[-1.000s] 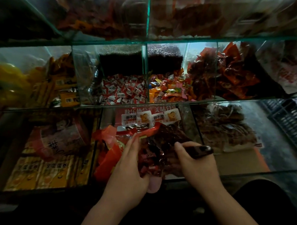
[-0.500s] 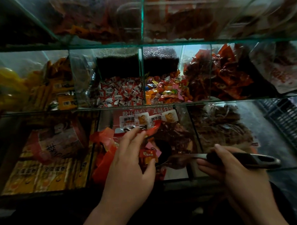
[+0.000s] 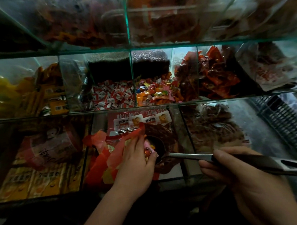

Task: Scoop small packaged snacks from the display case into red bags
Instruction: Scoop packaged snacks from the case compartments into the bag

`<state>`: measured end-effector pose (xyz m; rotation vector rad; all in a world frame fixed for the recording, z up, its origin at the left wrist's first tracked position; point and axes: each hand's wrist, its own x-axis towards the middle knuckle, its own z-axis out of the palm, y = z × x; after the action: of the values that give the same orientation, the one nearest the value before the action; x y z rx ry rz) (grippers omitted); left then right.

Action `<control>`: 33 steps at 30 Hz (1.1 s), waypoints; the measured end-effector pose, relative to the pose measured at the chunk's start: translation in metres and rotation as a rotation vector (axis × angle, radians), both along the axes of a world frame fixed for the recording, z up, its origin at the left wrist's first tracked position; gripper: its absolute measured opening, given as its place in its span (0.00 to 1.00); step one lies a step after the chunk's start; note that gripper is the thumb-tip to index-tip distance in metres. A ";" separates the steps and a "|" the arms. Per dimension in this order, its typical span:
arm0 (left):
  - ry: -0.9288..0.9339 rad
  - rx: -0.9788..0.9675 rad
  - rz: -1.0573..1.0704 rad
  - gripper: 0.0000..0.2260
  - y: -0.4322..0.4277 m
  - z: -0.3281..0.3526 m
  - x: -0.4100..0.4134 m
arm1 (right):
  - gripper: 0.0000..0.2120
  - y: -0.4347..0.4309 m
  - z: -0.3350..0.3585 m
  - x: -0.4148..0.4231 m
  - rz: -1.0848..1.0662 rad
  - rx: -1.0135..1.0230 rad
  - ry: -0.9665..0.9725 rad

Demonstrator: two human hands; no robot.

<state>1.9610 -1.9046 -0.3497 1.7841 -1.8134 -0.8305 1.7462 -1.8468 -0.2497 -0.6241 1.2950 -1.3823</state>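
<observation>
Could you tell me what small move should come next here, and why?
Probably tip the scoop toward the bag: the right hand grips its handle, its bowl holds a few snacks right beside the bag's mouth, where the left hand rests.

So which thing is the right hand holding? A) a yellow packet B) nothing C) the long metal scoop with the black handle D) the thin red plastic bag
C: the right hand grips the black handle of the long metal scoop, while the left hand holds the thin red plastic bag.
</observation>
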 end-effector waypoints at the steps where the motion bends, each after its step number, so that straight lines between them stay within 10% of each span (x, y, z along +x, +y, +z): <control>1: -0.010 -0.010 0.000 0.30 0.002 -0.002 -0.001 | 0.04 0.000 0.001 0.002 0.012 0.003 -0.013; 7: -0.121 -0.100 -0.035 0.27 0.005 -0.006 -0.005 | 0.18 0.002 0.005 0.008 0.021 -0.024 0.007; 16: -0.156 -0.325 -0.070 0.26 -0.015 0.034 -0.016 | 0.00 -0.002 0.029 0.000 -0.065 -0.145 -0.014; 27: 0.004 -0.401 -0.115 0.24 -0.145 0.095 -0.043 | 0.16 -0.079 0.046 0.010 -0.161 -0.295 -0.089; 33: 0.220 -0.280 0.118 0.24 -0.132 0.093 -0.022 | 0.03 -0.137 0.013 0.018 -0.034 -0.398 0.596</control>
<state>1.9391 -2.0364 -0.2569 1.5404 -1.5806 -0.6609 1.7639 -1.9837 -0.2372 -1.3683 1.4954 -1.5591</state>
